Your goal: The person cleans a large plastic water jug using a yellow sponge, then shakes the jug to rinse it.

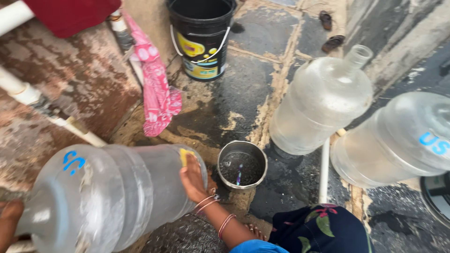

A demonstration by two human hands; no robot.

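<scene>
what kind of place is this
Probably an outdoor washing or water-filling spot beside a house: wet stone paving, white pipes along a weathered wall, big clear water jugs, and a black bucket.

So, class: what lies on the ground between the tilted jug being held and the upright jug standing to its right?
In the head view, a small steel pot of water sits on the wet stone floor between the held jug and the upright jug.

The right hand (193,180) reaches forward with its wrist bent, palm flat, fingers (187,165) together and stretched ahead; thin bangles circle the wrist behind them. The left hand (8,221) shows only partly at the frame's lower left edge, fingers curled.
</scene>
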